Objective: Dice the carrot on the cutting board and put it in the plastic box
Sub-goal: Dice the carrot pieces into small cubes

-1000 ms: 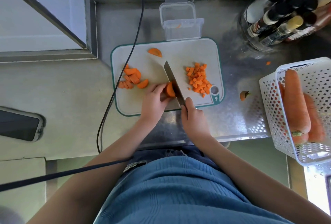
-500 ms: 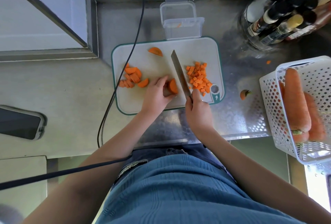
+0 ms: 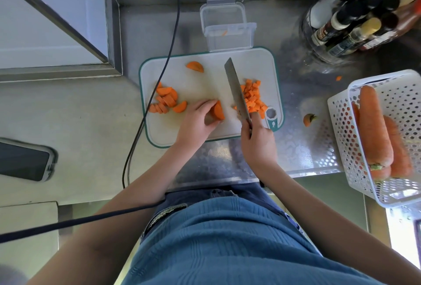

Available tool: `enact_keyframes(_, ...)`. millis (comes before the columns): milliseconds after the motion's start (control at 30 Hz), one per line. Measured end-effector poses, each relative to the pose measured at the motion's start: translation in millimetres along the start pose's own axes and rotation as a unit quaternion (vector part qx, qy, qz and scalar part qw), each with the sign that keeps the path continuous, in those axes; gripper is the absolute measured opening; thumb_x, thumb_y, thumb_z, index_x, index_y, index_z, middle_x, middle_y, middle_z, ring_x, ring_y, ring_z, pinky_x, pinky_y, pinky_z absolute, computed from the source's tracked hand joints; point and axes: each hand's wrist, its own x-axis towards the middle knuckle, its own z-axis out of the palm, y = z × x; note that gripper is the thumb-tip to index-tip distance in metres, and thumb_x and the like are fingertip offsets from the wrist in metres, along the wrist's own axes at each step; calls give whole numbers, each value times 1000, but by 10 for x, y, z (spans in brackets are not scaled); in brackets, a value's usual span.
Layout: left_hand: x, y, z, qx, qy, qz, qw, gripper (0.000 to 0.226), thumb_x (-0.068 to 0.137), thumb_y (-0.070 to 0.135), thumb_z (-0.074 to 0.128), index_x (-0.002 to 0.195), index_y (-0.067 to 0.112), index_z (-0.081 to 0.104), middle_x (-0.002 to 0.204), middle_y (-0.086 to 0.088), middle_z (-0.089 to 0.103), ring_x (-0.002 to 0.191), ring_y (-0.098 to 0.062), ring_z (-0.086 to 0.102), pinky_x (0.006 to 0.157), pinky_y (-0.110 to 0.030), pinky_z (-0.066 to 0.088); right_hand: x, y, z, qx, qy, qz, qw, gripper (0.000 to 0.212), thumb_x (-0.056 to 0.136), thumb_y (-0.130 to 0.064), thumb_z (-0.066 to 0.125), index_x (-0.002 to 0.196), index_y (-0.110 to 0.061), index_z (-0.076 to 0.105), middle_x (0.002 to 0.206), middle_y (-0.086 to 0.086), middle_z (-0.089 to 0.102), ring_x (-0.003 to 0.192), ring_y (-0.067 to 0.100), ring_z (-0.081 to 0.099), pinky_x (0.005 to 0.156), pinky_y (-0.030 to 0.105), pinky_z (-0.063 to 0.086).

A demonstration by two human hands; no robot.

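Note:
A white cutting board (image 3: pixel 205 79) with a green rim lies on the steel counter. My left hand (image 3: pixel 196 120) pinches a half-round carrot piece (image 3: pixel 218 111) near the board's front middle. My right hand (image 3: pixel 258 141) grips a knife (image 3: pixel 237 93), its blade angled up-left beside a pile of diced carrot (image 3: pixel 252 98) on the board's right. Sliced carrot pieces (image 3: pixel 167 100) lie at the board's left, and one carrot slice (image 3: pixel 195 66) sits near the far edge. The clear plastic box (image 3: pixel 229 34) stands open just behind the board, with a carrot scrap inside.
A white perforated basket (image 3: pixel 341 130) at the right holds whole carrots (image 3: pixel 373 125). A carrot top (image 3: pixel 308 119) lies on the counter beside it. Bottles (image 3: pixel 355 16) stand at the far right. A black cable (image 3: pixel 159 75) crosses the board's left edge. A phone (image 3: pixel 25 159) lies far left.
The knife has lifted off the carrot piece and shifted right, next to the diced pile. My left hand has slid slightly away from the blade, still holding the piece.

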Motion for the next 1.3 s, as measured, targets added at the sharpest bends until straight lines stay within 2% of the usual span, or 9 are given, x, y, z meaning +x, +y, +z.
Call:
enact_keyframes(200,-13,-30,3,-16,8,-13,1000,57,75,11,75,128,8,54,114,-6,61,106,-15,53,93,-12,34,-61,-193,86,59,-28,-28,997,13,102,-24,33,102,-13,40,62,8,51,57,33,49,49,32,33)
enact_keyframes(333,-113,-60,-17,-45,60,-51,996,23,83,5,64,106,5,60,95,-6,62,87,-17,56,78,-31,48,-64,-255,116,54,-37,-40,997,12,102,-22,33,100,-13,39,57,6,48,50,28,44,45,30,29)
enact_keyframes(400,-126,-51,-13,-61,73,-66,993,13,88,10,61,100,5,60,89,-3,61,82,-15,55,72,-26,47,-65,-269,120,52,-43,-38,997,11,102,-22,32,100,-13,39,57,7,49,50,27,45,44,29,30)
enact_keyframes(533,-61,-21,22,-50,60,-59,995,24,87,17,64,108,5,66,94,-3,66,87,0,49,79,-4,36,-56,-294,126,50,-45,-31,997,12,103,-24,31,102,-15,39,61,6,52,53,27,49,44,28,30)
enact_keyframes(633,-34,-52,56,-55,67,-66,994,24,86,18,66,106,6,70,97,-6,68,90,4,50,85,-13,40,-42,-302,131,45,-48,-27,997,12,103,-23,31,101,-15,39,60,4,50,51,22,48,42,27,29)
enact_keyframes(733,-28,-70,61,-84,62,-80,991,25,87,19,65,108,7,70,99,-7,66,87,16,48,82,-7,39,-35,-313,148,45,-48,-27,997,11,103,-24,30,98,-16,37,58,3,49,49,21,47,42,27,29)
enact_keyframes(900,-28,-32,87,-122,84,-119,982,16,85,27,67,85,11,70,76,0,65,73,-10,56,66,-21,45,-25,-319,179,22,-47,-29,998,10,103,-22,30,100,-15,35,58,4,47,52,30,49,45,31,36)
enact_keyframes(1000,11,-11,112,-102,53,-123,986,25,89,26,62,69,15,52,63,4,51,60,-11,47,55,-17,32,-18,-337,206,-6,-48,-22,999,10,103,-19,28,108,-13,35,62,8,52,58,33,54,47,33,42)
enact_keyframes(1300,34,23,171,-21,26,-56,998,22,92,17,39,71,16,42,68,-3,49,64,-26,47,58,-34,33,-20,-411,232,-101,-75,-1,992,22,96,1,30,114,-12,29,69,6,47,64,30,52,56,36,44)
